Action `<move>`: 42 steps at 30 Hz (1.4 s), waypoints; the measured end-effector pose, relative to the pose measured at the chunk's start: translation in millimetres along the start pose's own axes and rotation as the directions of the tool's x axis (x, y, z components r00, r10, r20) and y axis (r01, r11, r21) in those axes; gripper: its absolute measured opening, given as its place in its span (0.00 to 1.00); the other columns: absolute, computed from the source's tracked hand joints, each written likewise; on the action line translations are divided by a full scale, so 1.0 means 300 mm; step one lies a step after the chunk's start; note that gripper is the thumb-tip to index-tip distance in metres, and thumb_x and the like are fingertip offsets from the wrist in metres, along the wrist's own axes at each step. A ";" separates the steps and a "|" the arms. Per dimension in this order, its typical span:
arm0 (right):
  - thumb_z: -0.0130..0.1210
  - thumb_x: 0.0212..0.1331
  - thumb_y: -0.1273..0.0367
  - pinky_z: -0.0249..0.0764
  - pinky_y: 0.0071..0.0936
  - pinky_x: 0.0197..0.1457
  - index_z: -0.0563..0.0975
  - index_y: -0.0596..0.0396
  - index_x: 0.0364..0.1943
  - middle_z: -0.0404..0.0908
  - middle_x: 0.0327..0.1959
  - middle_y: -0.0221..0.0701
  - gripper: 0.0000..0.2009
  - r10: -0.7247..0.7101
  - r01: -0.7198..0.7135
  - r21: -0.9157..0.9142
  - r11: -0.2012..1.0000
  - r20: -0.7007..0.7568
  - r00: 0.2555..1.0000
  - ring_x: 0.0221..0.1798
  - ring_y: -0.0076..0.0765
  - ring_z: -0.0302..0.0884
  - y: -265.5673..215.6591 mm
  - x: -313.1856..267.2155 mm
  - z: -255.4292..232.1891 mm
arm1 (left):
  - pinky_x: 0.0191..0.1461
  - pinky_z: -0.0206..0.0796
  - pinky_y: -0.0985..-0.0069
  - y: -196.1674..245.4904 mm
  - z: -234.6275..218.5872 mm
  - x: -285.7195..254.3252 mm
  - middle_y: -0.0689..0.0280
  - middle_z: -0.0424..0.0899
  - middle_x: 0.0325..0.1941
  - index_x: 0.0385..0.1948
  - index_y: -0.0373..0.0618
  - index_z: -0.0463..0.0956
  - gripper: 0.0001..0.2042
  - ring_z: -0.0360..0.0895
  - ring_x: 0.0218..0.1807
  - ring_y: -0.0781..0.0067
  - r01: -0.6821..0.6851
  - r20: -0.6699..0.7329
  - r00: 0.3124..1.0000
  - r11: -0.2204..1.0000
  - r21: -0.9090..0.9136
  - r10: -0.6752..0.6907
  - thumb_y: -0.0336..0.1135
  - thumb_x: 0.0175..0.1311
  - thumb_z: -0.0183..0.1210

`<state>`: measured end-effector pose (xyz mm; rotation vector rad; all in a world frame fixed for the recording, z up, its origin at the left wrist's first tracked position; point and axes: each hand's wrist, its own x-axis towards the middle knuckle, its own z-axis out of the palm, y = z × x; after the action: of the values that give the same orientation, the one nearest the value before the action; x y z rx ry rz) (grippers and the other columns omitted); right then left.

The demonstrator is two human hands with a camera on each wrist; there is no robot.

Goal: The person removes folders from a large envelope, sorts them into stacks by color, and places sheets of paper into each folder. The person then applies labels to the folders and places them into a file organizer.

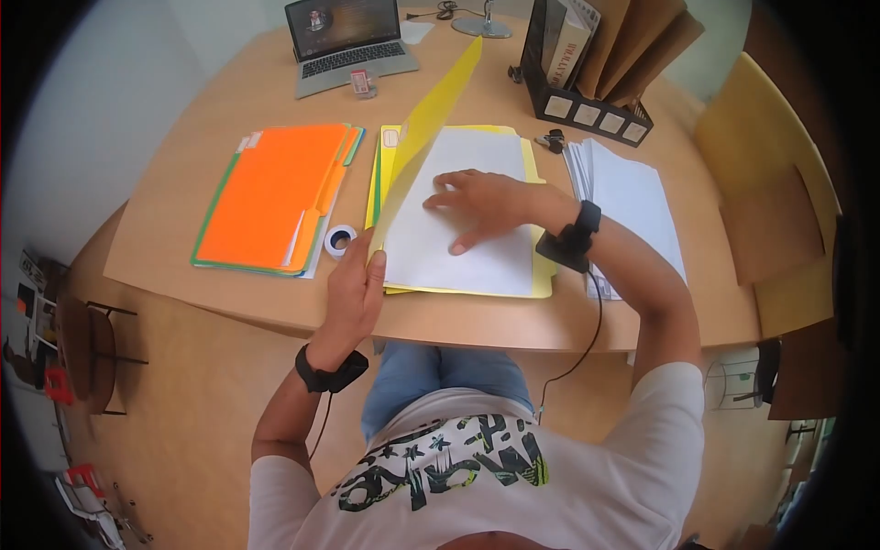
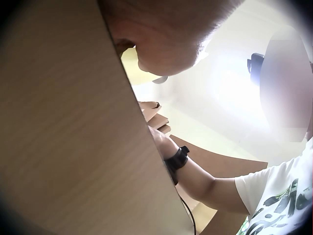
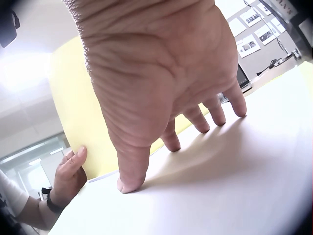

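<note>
A yellow file folder (image 1: pixel 541 275) lies on the table with white paper (image 1: pixel 486 247) on its inner side. Its front cover (image 1: pixel 431 110) stands raised on the left. My left hand (image 1: pixel 356 291) pinches the cover's lower edge, thumb on the inner face; the right wrist view shows this hand (image 3: pixel 72 171) too. My right hand (image 1: pixel 486 209) rests on the paper with fingers spread, and in the right wrist view its fingertips (image 3: pixel 131 183) press the sheet. In the left wrist view the table edge fills much of the picture and hides most of the folder.
Left of the folder lies a stack of orange and green folders (image 1: pixel 275 197), with a tape roll (image 1: pixel 340 240) beside it. A paper stack (image 1: pixel 637 211) is on the right, below a black clip (image 1: pixel 552 140). Behind stand a laptop (image 1: pixel 353 46) and a black file holder (image 1: pixel 587 112).
</note>
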<state>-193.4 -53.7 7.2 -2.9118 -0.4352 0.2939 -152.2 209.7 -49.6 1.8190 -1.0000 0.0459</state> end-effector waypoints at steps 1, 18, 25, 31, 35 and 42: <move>0.64 0.45 0.48 0.58 0.42 0.69 0.67 0.46 0.63 0.59 0.67 0.47 0.39 0.006 -0.005 -0.015 1.000 0.008 1.000 0.67 0.55 0.58 0.001 0.001 -0.003 | 0.50 0.68 0.66 0.011 0.007 0.000 0.46 0.74 0.51 0.55 0.36 0.68 0.16 0.75 0.49 0.46 -0.031 0.012 0.999 0.999 0.018 0.030 0.34 0.71 0.45; 0.47 0.61 0.67 0.69 0.41 0.39 0.77 0.61 0.38 0.79 0.32 0.49 0.11 0.521 -0.451 0.263 0.853 -0.378 0.766 0.36 0.57 0.75 0.114 -0.326 0.020 | 0.60 0.59 0.58 0.037 0.028 -0.024 0.50 0.66 0.63 0.59 0.46 0.68 0.26 0.64 0.62 0.46 -0.363 0.248 0.928 0.825 0.433 0.278 0.43 0.58 0.58; 0.46 0.62 0.66 0.71 0.38 0.45 0.74 0.64 0.50 0.79 0.35 0.53 0.18 0.633 -0.432 0.518 0.738 -0.308 0.710 0.40 0.55 0.78 0.125 -0.325 0.124 | 0.59 0.56 0.57 -0.001 0.049 -0.006 0.52 0.68 0.60 0.57 0.47 0.70 0.26 0.64 0.60 0.49 -0.373 0.294 0.922 0.775 0.509 0.251 0.49 0.59 0.57; 0.50 0.59 0.65 0.71 0.40 0.46 0.74 0.64 0.51 0.79 0.36 0.53 0.20 0.607 -0.477 0.407 0.779 -0.296 0.738 0.42 0.56 0.77 0.086 -0.307 0.113 | 0.57 0.56 0.57 -0.007 0.040 0.008 0.53 0.70 0.59 0.55 0.47 0.71 0.26 0.65 0.58 0.49 -0.369 0.299 0.923 0.771 0.519 0.241 0.50 0.58 0.58; 0.53 0.59 0.63 0.72 0.40 0.43 0.76 0.61 0.50 0.80 0.35 0.49 0.19 0.637 -0.587 0.247 0.771 -0.285 0.717 0.40 0.52 0.78 0.031 -0.311 0.058 | 0.57 0.56 0.56 -0.007 0.034 0.003 0.54 0.70 0.58 0.55 0.47 0.71 0.26 0.65 0.58 0.49 -0.372 0.305 0.921 0.781 0.501 0.242 0.51 0.57 0.58; 0.54 0.59 0.61 0.72 0.37 0.45 0.78 0.53 0.47 0.81 0.36 0.39 0.16 0.080 -0.046 0.116 0.992 -0.311 0.947 0.41 0.45 0.78 -0.122 -0.137 -0.099 | 0.56 0.56 0.56 -0.019 0.008 0.018 0.55 0.71 0.58 0.54 0.47 0.72 0.23 0.66 0.57 0.51 -0.355 0.157 0.935 0.811 0.464 0.319 0.42 0.55 0.59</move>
<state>-235.2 -36.3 50.4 -2.7991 -0.2652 -0.1374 -145.9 205.2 -52.6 2.0756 -1.4559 0.4973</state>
